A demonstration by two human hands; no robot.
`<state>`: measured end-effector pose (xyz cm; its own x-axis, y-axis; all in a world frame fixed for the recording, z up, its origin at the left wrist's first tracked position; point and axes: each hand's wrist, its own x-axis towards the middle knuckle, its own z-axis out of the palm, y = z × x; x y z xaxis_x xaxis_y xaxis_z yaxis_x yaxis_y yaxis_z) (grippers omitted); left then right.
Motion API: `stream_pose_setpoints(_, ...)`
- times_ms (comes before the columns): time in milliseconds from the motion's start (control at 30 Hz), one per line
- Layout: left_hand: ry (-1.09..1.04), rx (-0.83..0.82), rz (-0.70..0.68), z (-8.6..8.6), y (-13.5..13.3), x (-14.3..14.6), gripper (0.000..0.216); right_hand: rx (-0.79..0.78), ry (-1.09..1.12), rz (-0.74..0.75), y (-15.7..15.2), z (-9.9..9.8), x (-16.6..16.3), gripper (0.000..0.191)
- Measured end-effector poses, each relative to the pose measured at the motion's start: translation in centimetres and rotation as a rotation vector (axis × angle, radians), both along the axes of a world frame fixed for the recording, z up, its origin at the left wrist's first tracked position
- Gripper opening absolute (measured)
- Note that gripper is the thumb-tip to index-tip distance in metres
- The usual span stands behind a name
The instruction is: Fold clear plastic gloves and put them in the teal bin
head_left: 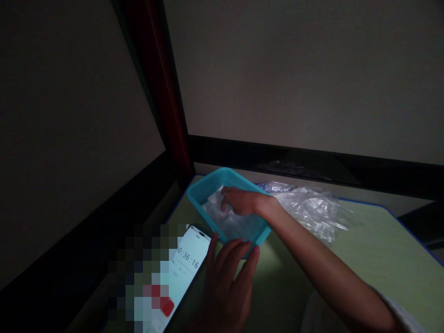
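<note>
A turquoise plastic basket (204,182) stands on the table by the wall corner. Thin white sheets or packets (217,208) lie inside it; their exact kind is hard to make out in the dim light. My right hand (243,201) reaches over the right side into the basket. Its thumb and fingers are apart and touch or hover just over the white pieces. At the basket's near corner, my left hand (231,273) has its bent fingers and thumb against the rim. Left of that hand lies a phone (189,261) with a lit timer screen.
Crumpled clear plastic bags (312,208) lie on the table right of the basket, behind my right forearm. The pale green table (364,240) has a blue edge. Walls close it in at the back and left, meeting at a dark red post (169,101).
</note>
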<state>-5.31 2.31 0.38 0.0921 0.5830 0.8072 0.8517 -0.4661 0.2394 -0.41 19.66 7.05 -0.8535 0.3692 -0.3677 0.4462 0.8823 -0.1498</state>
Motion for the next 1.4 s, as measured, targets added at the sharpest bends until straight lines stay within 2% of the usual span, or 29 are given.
stream_pose_setpoints(167,0.010,-0.015,-0.001,0.1,-0.2,-0.1,0.032,0.027,0.032,0.020,0.0,0.0,0.0,0.042)
stream_pose_setpoints(400,0.015,-0.016,0.006,0.2,-0.1,-0.1,0.033,-0.024,-0.032,0.011,-0.1,0.2,-0.2,0.042)
stream_pose_setpoints(567,0.005,-0.017,-0.002,0.2,-0.2,-0.2,0.033,-0.062,-0.048,-0.003,-0.2,0.3,0.0,0.035)
stream_pose_setpoints(667,0.000,-0.025,-0.012,0.1,-0.2,-0.2,0.033,-0.055,-0.027,-0.018,-0.2,0.3,0.1,0.023)
stream_pose_setpoints(800,-0.011,-0.020,-0.010,0.0,-0.2,-0.1,0.033,0.004,0.061,-0.062,-0.5,0.7,0.3,0.019)
stream_pose_setpoints(900,-0.019,-0.003,-0.002,0.0,-0.1,0.0,0.032,0.051,0.143,-0.101,-0.7,1.0,0.6,0.029)
stream_pose_setpoints(1100,0.008,-0.023,0.007,0.1,-0.2,-0.1,0.034,0.109,0.274,-0.164,-0.3,0.8,0.8,0.034)
stream_pose_setpoints(1400,0.015,-0.023,0.003,0.0,-0.2,-0.2,0.034,0.239,0.529,-0.341,-1.1,1.6,1.3,0.033)
